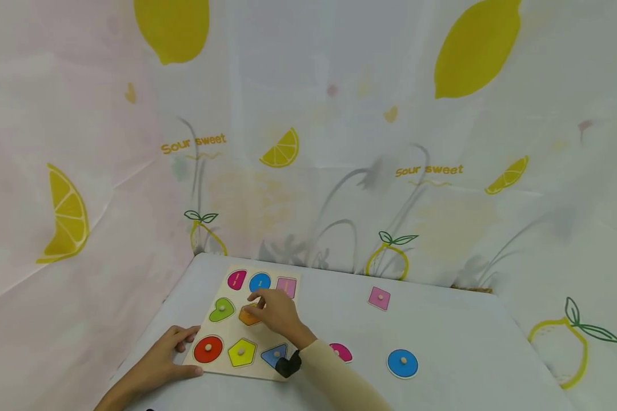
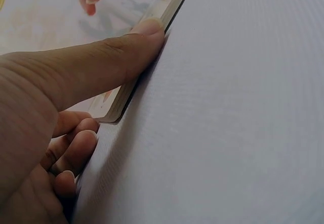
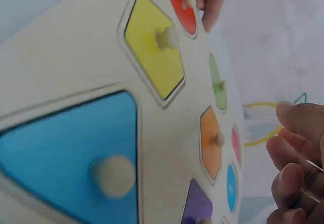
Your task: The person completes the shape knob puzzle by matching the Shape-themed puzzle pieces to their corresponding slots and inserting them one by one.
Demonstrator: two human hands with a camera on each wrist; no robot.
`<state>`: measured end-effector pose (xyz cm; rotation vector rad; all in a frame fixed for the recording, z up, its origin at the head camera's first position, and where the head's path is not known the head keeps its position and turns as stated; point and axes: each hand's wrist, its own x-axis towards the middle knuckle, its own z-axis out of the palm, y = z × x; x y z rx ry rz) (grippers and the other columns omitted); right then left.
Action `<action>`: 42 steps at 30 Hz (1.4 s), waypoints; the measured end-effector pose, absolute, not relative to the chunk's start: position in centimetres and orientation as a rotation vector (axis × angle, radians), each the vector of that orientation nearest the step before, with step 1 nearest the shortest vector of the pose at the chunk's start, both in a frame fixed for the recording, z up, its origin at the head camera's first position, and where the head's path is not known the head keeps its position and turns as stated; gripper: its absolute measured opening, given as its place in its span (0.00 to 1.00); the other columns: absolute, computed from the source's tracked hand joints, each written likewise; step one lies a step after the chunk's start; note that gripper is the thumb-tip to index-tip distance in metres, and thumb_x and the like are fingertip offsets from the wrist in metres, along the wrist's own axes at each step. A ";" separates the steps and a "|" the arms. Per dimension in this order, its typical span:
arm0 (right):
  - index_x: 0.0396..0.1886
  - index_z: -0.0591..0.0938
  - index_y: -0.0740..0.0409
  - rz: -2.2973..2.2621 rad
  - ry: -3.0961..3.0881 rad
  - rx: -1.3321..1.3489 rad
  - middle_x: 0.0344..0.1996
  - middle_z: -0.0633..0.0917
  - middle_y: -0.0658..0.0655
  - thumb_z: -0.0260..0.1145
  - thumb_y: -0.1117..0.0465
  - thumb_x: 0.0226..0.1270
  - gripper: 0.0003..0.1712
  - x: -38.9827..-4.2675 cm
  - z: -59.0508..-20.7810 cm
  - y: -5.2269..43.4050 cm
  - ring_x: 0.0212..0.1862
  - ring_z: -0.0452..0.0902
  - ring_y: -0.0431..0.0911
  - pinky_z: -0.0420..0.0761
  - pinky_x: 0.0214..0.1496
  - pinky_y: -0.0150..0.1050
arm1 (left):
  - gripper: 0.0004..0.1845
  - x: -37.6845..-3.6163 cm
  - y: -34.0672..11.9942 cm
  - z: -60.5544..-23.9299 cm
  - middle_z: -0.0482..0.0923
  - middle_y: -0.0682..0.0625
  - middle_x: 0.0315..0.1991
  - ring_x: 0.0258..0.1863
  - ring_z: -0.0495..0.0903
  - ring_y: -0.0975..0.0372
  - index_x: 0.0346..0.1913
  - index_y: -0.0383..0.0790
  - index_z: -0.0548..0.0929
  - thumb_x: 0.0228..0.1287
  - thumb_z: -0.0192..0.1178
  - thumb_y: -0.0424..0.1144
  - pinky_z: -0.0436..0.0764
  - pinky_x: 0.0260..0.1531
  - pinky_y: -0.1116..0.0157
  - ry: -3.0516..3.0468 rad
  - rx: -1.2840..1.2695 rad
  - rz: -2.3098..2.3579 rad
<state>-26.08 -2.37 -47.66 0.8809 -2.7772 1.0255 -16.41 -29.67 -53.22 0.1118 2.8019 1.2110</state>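
Observation:
A wooden peg puzzle board (image 1: 228,329) lies on the table's left side. My left hand (image 1: 156,361) grips its near left corner, thumb along the front edge and fingers at the left side. Above the board hovers my right hand (image 1: 280,313), fingers loosely bent and holding nothing. It is near the orange hexagon (image 3: 206,155). Knobbed pieces sit in the board: a red circle (image 1: 200,353), yellow pentagon (image 1: 241,358), blue triangle (image 3: 66,158), green heart (image 1: 217,314) and purple piece (image 3: 196,204). The top row shows magenta, blue and pink spaces without knobs.
Right of the board lie a pink square (image 1: 377,295), a magenta piece (image 1: 344,352) partly behind the right sleeve, and a blue circle (image 1: 403,368), all knobbed. A lemon-printed curtain (image 1: 313,194) hangs behind the white table (image 1: 452,337). A black device (image 1: 288,366) sits at the right wrist.

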 end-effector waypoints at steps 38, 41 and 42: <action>0.42 0.89 0.56 0.956 -2.708 0.294 0.22 0.79 0.44 0.77 0.58 0.64 0.10 -26.5 -50.7 23.2 0.26 0.71 0.38 0.71 0.28 0.34 | 0.55 -16.3 -29.6 -53.5 0.69 0.49 0.47 0.46 0.66 0.57 0.71 0.33 0.73 0.38 0.85 0.52 0.72 0.40 0.67 2.789 0.046 1.199; 0.43 0.89 0.59 0.933 -2.699 0.263 0.22 0.80 0.46 0.76 0.57 0.64 0.12 -27.2 -50.8 24.4 0.26 0.71 0.40 0.70 0.28 0.35 | 0.56 -16.4 -29.5 -53.5 0.69 0.48 0.47 0.46 0.66 0.56 0.71 0.34 0.73 0.38 0.85 0.52 0.72 0.40 0.67 2.786 0.027 1.197; 0.44 0.89 0.60 0.927 -2.694 0.253 0.23 0.80 0.46 0.76 0.57 0.64 0.13 -27.4 -50.9 24.8 0.26 0.71 0.40 0.71 0.28 0.36 | 0.55 -16.4 -29.5 -53.5 0.69 0.48 0.47 0.47 0.66 0.56 0.71 0.34 0.73 0.38 0.85 0.53 0.72 0.40 0.67 2.787 0.028 1.197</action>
